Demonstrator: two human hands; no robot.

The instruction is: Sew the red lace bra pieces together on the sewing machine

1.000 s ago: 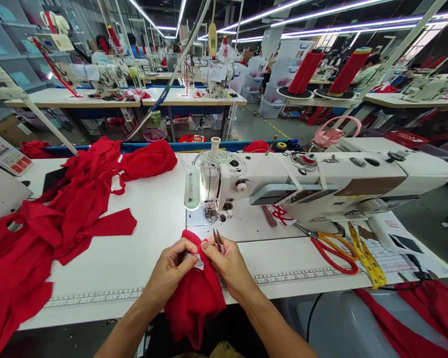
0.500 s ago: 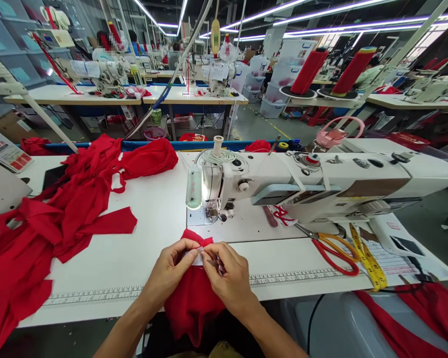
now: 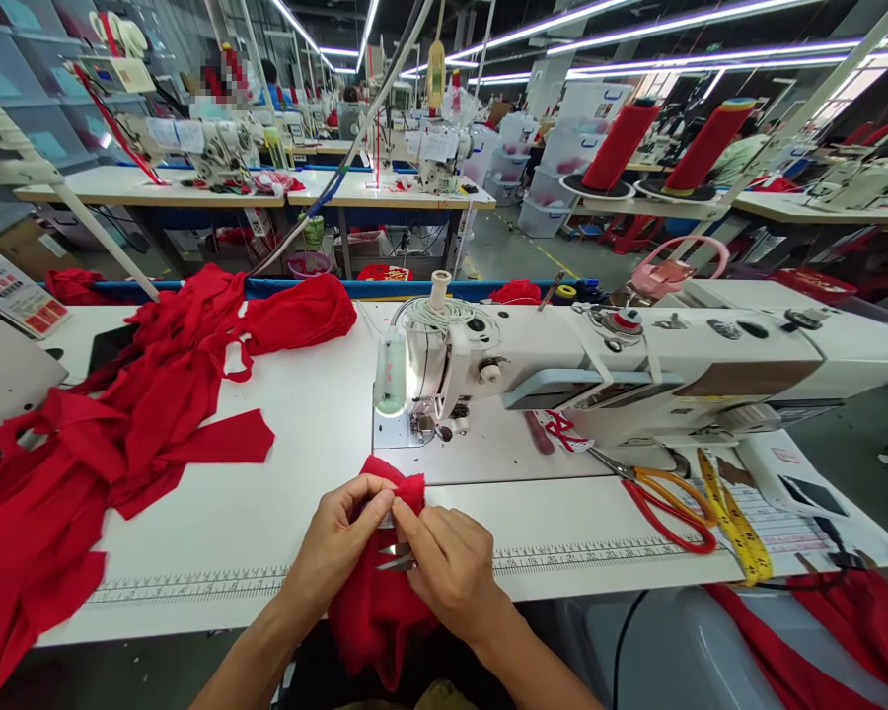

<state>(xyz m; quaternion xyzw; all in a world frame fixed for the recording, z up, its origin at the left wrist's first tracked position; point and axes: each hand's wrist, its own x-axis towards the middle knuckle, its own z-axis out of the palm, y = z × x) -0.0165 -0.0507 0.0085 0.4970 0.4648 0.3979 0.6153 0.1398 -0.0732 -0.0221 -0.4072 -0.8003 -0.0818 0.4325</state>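
A red garment piece (image 3: 385, 602) hangs over the near table edge, just in front of the sewing machine (image 3: 636, 370). My left hand (image 3: 336, 547) pinches its top edge, fingers closed on the cloth. My right hand (image 3: 448, 567) is closed round small metal thread snips (image 3: 394, 557); their blades point left, between my two hands, against the fabric. A small white label sits at the pinched edge, mostly hidden by my fingers.
A heap of red cloth pieces (image 3: 140, 414) covers the left of the white table (image 3: 296, 513). Red-and-orange scissors (image 3: 662, 498) and a yellow tape measure (image 3: 736, 518) lie at the right. Red thread cones (image 3: 706, 143) stand behind. Other workstations and people fill the background.
My right hand has turned the snips from pointing up beside the cloth to pointing left between my hands. Both hands have dropped slightly toward me, and the white label is now mostly covered.
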